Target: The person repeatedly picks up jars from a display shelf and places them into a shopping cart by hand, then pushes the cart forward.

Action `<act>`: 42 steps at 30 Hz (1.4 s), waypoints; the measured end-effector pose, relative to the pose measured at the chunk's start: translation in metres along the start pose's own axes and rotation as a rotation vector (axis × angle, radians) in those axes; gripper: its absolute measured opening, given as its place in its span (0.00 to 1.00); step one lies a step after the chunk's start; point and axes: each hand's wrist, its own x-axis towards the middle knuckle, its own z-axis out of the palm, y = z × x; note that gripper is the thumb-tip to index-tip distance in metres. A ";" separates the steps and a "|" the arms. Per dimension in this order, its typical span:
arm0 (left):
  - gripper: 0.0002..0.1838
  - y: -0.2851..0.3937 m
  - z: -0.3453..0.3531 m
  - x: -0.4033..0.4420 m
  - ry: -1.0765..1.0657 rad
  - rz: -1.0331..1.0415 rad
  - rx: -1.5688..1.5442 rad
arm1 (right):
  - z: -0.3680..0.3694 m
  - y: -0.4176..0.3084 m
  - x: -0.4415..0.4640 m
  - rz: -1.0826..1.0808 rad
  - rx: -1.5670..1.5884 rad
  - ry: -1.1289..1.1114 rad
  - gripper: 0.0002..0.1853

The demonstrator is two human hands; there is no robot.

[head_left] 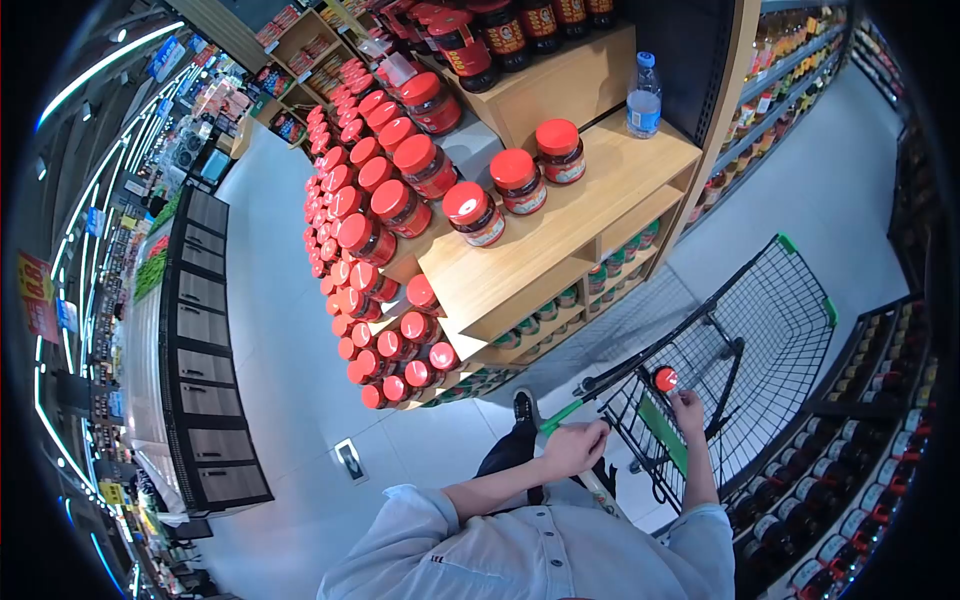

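My left hand (pixel 577 447) is closed on the handle (pixel 562 416) of a shopping cart, whose green end shows beside the fist. My right hand (pixel 688 411) reaches over the near part of the wire cart (pixel 768 325). Its fingers are closed at the side of a red-lidded jar (pixel 666 379), which is held above the cart's near end by the green panel (pixel 662 432). Most of that jar's body is hidden under the lid. Three similar dark jars with red lids (pixel 516 170) stand apart on the wooden display top (pixel 560 235).
A water bottle (pixel 644 98) stands on the display's far corner. Stacked red-lidded jars (pixel 375 175) fill its left side, with green-lidded jars on lower shelves. Bottle racks (pixel 830 480) flank the cart on the right. A dark cabinet row (pixel 205 350) lies left across the tiled floor.
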 end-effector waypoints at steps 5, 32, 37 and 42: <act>0.12 -0.022 -0.067 0.034 0.255 -0.188 -0.447 | -0.012 -0.082 -0.078 -0.113 0.079 0.085 0.18; 0.40 -0.101 -0.261 0.108 0.193 -0.104 -0.706 | 0.140 -0.271 -0.269 -0.507 0.437 0.279 0.17; 0.47 -0.058 -0.253 0.058 -0.357 -0.161 -1.385 | 0.159 -0.330 -0.275 -0.748 0.669 -0.124 0.39; 0.59 -0.039 -0.245 0.056 -0.476 -0.158 -1.455 | 0.157 -0.350 -0.289 -0.708 0.617 -0.059 0.43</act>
